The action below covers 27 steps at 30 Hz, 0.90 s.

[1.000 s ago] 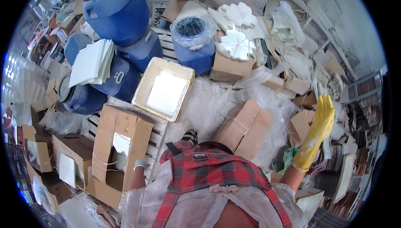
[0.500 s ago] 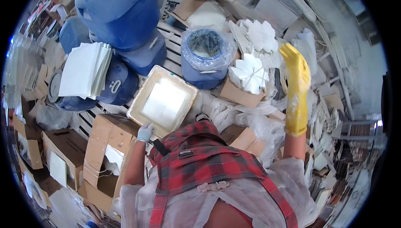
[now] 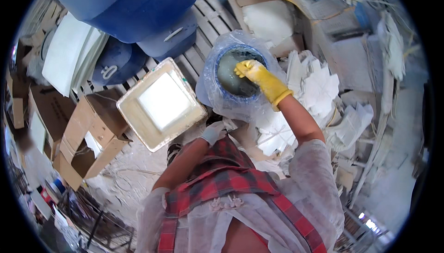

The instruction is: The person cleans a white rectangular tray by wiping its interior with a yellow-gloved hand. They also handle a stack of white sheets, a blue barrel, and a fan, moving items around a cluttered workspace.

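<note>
My right hand (image 3: 252, 71), in a long yellow rubber glove, is over the mouth of a blue barrel (image 3: 202, 92). Its fingers are curled, and what they may hold is hidden. Clear plastic film (image 3: 231, 110) lines the barrel and hangs over its rim; inside is a murky grey-green surface. My left hand (image 3: 213, 133), in a thin whitish glove, rests by my knee at the red checked apron (image 3: 231, 156), its fingers loosely stretched. Left of it stands a square cream-coloured tub (image 3: 138, 125) with a bright white square bottom or filling.
Large blue drums (image 3: 134, 3) stand at the far left on slatted boards (image 3: 208, 10). White ribbed sheets (image 3: 69, 51) lie on them. Open cardboard boxes (image 3: 88, 128) line the left side. Tied white scalloped stacks (image 3: 319, 88) sit right of the barrel, close to my right forearm.
My right hand has come down from its raised place at the right to the barrel's mouth, its fingers curling. My left hand has left the tub's edge for my knee. The view has shifted.
</note>
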Available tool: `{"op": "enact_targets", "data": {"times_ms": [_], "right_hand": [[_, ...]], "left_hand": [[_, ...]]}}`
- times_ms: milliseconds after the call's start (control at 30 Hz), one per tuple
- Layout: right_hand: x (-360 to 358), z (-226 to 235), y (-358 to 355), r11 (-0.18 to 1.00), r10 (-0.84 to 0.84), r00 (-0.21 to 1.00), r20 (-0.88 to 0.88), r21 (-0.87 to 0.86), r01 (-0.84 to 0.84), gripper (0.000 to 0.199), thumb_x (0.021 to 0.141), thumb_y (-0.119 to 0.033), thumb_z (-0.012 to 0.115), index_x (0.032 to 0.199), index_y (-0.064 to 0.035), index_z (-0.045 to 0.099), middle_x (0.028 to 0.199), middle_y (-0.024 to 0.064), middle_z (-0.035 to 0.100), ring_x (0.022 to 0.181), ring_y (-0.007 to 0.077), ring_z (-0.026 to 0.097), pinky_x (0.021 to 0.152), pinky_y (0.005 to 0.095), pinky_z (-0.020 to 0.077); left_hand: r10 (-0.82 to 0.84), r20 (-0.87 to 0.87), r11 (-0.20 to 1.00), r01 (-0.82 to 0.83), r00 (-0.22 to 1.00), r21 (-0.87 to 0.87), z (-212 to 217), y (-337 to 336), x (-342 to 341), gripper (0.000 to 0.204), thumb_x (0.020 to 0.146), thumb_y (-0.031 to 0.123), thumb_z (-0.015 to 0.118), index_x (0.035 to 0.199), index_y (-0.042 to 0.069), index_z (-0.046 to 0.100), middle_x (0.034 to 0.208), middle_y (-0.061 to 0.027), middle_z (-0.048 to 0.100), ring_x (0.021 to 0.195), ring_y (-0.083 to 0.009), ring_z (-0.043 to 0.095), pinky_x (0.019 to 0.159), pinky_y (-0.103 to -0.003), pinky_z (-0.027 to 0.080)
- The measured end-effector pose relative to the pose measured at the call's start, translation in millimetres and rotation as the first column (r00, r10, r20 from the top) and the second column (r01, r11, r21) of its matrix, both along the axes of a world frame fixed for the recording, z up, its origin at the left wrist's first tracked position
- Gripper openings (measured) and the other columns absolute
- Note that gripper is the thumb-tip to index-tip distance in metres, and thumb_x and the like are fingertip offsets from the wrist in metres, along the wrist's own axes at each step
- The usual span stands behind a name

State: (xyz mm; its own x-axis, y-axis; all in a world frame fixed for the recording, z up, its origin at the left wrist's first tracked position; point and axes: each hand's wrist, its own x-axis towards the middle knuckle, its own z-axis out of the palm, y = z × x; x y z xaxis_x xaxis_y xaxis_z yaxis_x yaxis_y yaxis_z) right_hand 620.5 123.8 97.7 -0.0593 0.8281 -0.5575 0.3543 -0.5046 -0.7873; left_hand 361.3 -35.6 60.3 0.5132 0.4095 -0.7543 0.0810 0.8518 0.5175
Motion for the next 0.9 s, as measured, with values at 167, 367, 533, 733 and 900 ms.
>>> {"op": "enact_targets", "data": {"times_ms": [167,367,533,733,900], "right_hand": [[-22,-27,21,0.973,-0.229,0.897,-0.379,-0.106,0.204,0.021,0.089,-0.018,0.056,0.092,0.0023,0.063,0.087,0.0093,0.065,0.074,0.0157,0.062,0.069,0.0249,0.0494],[-5,-44,29,0.997,-0.038,0.984,-0.177,0.053,0.048,0.024,0.089,-0.019,0.054,0.092,0.0033,0.062,0.089,0.0115,0.065,0.079,0.0188,0.063,0.073,0.027,0.0493],[32,-41,24,0.748,0.56,0.4,0.726,-0.236,-0.62,0.022,0.081,-0.021,0.053,0.091,-0.0068,0.067,0.096,0.0114,0.065,0.09,0.0288,0.062,0.079,0.0346,0.0487],[25,-21,-13,0.157,0.912,-0.158,0.377,-0.679,-0.717,0.026,0.079,-0.027,0.052,0.095,-0.0143,0.068,0.098,0.0109,0.065,0.092,0.0275,0.062,0.077,0.0382,0.0488],[20,14,-2,0.231,0.948,0.023,0.318,-0.634,-0.738,0.042,0.085,-0.045,0.042,0.101,-0.0138,0.066,0.102,0.0112,0.063,0.098,0.0297,0.059,0.083,0.0407,0.0454]], "left_hand": [[0.539,0.331,0.841,-0.471,0.775,-0.267,-42,-26,51,0.027,0.087,0.014,0.048,0.112,0.004,0.048,0.107,-0.0113,0.054,0.099,-0.0275,0.053,0.09,-0.039,0.044],[0.755,0.325,0.594,-0.384,0.569,-0.707,-23,-24,58,0.03,0.088,0.017,0.045,0.113,0.002,0.047,0.112,-0.0124,0.049,0.111,-0.0289,0.043,0.095,-0.046,0.038],[0.708,0.147,0.669,-0.59,0.691,-0.453,-27,-24,74,0.022,0.08,0.012,0.055,0.1,0.003,0.052,0.092,-0.0075,0.053,0.086,-0.0212,0.051,0.073,-0.035,0.045],[0.62,0.124,0.78,-0.59,0.775,-0.21,-38,-8,69,0.016,0.079,-0.003,0.053,0.095,0.0,0.056,0.094,-0.0114,0.057,0.093,-0.0209,0.058,0.077,-0.032,0.051],[0.439,0.308,0.892,-0.451,0.844,-0.035,-44,-8,55,0.016,0.076,-0.005,0.049,0.09,0.001,0.053,0.096,-0.0117,0.056,0.087,-0.0243,0.057,0.074,-0.035,0.049]]}}
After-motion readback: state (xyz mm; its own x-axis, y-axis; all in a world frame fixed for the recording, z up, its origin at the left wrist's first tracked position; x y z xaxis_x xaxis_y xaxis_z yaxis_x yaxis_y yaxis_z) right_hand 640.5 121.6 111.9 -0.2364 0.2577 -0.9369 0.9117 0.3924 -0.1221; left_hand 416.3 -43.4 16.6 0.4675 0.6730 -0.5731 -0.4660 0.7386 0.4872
